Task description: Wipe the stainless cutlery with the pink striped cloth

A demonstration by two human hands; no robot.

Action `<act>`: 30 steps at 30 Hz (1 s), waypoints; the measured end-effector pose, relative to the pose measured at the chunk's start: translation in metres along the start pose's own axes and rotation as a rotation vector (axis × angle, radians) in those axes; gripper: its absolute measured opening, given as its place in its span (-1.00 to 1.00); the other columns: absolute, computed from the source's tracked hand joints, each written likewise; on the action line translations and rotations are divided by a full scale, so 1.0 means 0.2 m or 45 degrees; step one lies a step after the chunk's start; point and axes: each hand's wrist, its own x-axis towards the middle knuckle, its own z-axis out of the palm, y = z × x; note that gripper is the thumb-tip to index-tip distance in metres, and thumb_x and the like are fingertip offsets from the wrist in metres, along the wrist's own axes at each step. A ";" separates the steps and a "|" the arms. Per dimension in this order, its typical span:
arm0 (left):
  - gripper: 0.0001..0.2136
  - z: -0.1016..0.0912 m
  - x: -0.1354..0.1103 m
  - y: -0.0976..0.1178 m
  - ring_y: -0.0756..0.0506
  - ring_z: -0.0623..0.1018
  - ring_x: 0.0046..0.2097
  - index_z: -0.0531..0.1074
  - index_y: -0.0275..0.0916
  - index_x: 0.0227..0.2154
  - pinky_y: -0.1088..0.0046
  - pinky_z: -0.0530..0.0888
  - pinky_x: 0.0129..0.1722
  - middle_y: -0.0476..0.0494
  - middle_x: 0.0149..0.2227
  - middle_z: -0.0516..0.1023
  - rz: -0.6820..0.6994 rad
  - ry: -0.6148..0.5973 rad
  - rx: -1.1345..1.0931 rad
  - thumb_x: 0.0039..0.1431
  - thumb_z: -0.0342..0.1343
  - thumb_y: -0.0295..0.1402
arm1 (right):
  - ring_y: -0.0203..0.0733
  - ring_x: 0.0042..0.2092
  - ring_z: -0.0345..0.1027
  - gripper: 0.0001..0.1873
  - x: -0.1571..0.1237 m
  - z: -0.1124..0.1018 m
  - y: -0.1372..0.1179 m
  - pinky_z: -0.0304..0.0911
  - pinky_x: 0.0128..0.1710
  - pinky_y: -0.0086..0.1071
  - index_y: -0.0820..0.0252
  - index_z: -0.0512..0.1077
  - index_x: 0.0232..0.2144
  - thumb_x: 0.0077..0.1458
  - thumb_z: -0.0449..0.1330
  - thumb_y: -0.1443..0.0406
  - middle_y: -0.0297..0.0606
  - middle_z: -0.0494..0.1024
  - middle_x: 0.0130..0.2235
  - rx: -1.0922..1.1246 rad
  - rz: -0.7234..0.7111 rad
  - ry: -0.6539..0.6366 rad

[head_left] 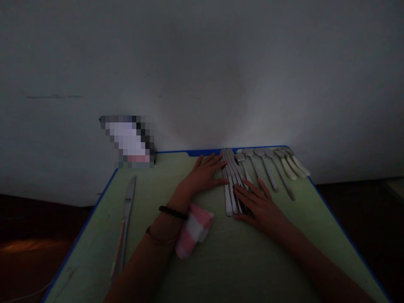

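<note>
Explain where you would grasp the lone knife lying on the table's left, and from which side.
Take the knife by its handle, probably: that end points toward the person. Come from the near side and above, as it lies flat, alone, blade toward the wall.

Bunched steel cutlery (232, 181) lying side-by-side

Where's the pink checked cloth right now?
Head view, centre-left: the pink checked cloth lies on the green table, by the wrist of the left hand, left of the right hand.

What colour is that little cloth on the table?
The cloth is pink-and-white checked; the head view shows it.
</note>
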 end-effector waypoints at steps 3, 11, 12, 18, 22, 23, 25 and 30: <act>-0.33 -0.01 0.00 0.00 -0.21 -0.05 0.32 0.09 0.01 0.21 0.05 -0.18 0.26 -0.04 0.32 -0.01 -0.002 -0.014 0.002 0.08 -0.13 0.20 | -0.02 0.28 -0.07 -0.36 0.01 0.02 0.01 -0.30 0.27 0.12 0.19 0.13 0.20 0.16 0.00 0.01 -0.25 0.24 0.21 -0.012 0.003 0.016; -0.34 -0.01 0.00 0.01 -0.21 -0.05 0.32 0.09 0.01 0.21 0.06 -0.18 0.25 -0.06 0.32 0.00 0.007 -0.009 0.004 0.09 -0.14 0.19 | -0.01 0.30 -0.12 -0.32 0.01 0.00 0.03 -0.28 0.25 0.14 0.17 0.09 0.21 0.13 0.05 0.01 -0.26 0.21 0.23 -0.022 -0.001 0.005; -0.33 -0.01 0.00 0.01 -0.22 -0.05 0.32 0.09 0.00 0.21 0.05 -0.18 0.25 -0.07 0.32 0.00 0.010 -0.012 0.002 0.09 -0.14 0.19 | -0.02 0.30 -0.13 -0.31 0.00 -0.01 0.04 -0.28 0.25 0.14 0.15 0.08 0.22 0.12 0.05 0.00 -0.26 0.19 0.24 -0.016 -0.022 -0.001; -0.26 0.00 0.00 -0.01 -0.25 -0.04 0.31 0.02 -0.08 0.24 0.04 -0.20 0.25 -0.13 0.32 -0.01 0.016 -0.001 -0.012 0.07 -0.10 0.19 | -0.01 0.30 -0.15 -0.44 -0.01 -0.01 0.12 -0.33 0.26 0.12 0.09 0.15 0.18 0.18 0.01 0.06 -0.38 0.20 0.23 -0.025 -0.068 -0.050; -0.27 0.00 0.00 0.00 -0.25 -0.02 0.31 0.03 -0.10 0.24 0.05 -0.16 0.25 -0.14 0.32 0.00 0.000 -0.004 -0.006 0.07 -0.05 0.16 | -0.01 0.29 -0.12 -0.42 -0.01 0.00 0.13 -0.32 0.26 0.14 0.08 0.15 0.18 0.16 0.03 0.04 -0.37 0.26 0.21 0.011 -0.065 -0.040; -0.28 -0.02 0.00 0.02 -0.25 0.00 0.31 0.04 -0.11 0.23 0.06 -0.13 0.25 -0.15 0.32 0.00 -0.008 -0.004 0.000 0.08 -0.04 0.14 | 0.00 0.29 -0.11 -0.40 -0.01 0.00 0.13 -0.32 0.25 0.14 0.08 0.14 0.19 0.15 0.04 0.03 -0.36 0.26 0.21 0.021 -0.064 -0.032; -0.34 -0.07 0.00 0.05 -0.23 0.04 0.29 0.06 -0.15 0.22 0.10 -0.07 0.24 -0.18 0.30 0.03 -0.033 0.009 0.018 0.15 -0.07 0.08 | 0.00 0.29 -0.10 -0.37 -0.01 -0.02 0.12 -0.29 0.25 0.14 0.10 0.11 0.20 0.14 0.05 0.02 -0.30 0.24 0.21 0.034 -0.056 -0.013; -0.59 -0.30 -0.15 0.08 -0.14 0.37 0.07 0.34 -0.20 -0.01 0.30 0.25 0.09 -0.20 0.08 0.35 -0.200 0.016 0.116 0.26 -0.16 -0.06 | -0.04 0.27 -0.06 -0.40 0.05 -0.07 -0.02 -0.22 0.24 0.06 0.13 0.12 0.20 0.16 0.04 0.07 -0.18 0.19 0.24 0.084 -0.044 0.065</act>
